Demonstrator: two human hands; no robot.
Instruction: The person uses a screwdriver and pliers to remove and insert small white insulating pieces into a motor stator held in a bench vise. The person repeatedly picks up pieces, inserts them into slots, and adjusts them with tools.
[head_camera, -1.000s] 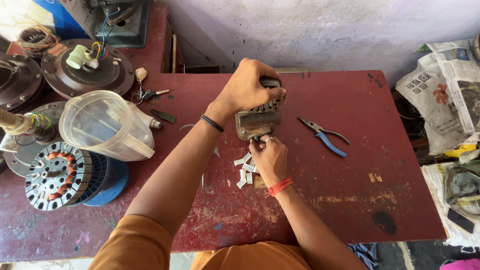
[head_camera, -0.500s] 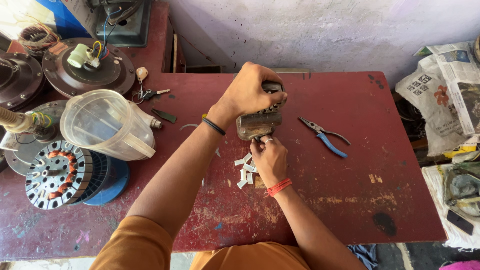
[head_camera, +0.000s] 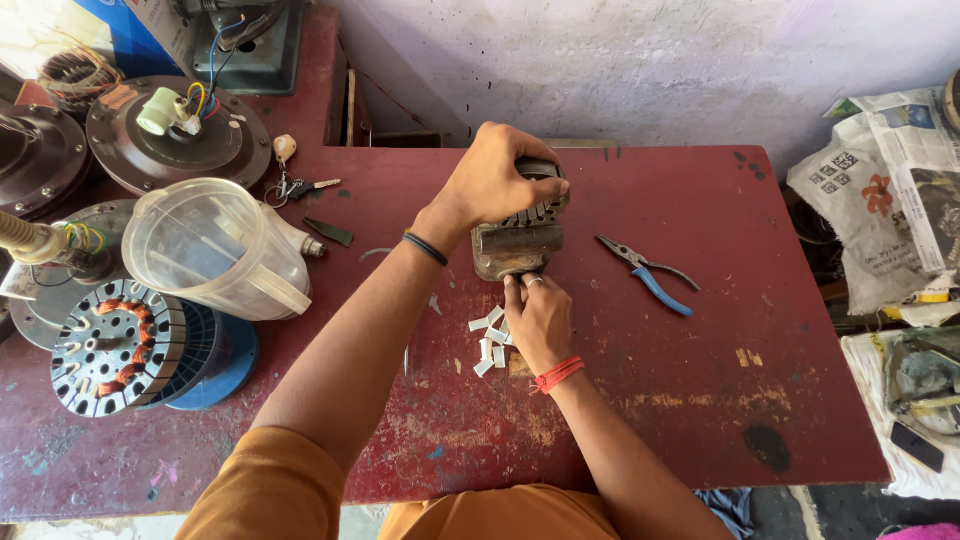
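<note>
Little moved since earlier frames. Left hand still clamped over stator, centre frame on worktop. Right hand fingers pinched at its lower edge. White slips loose below; seemingly partway.

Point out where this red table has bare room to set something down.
The table is barest along its right half, beyond the pliers, and along the front edge right of the right hand. The left side is crowded: jug, stator, keys. White slips lie below the motor core under the left hand.
</note>
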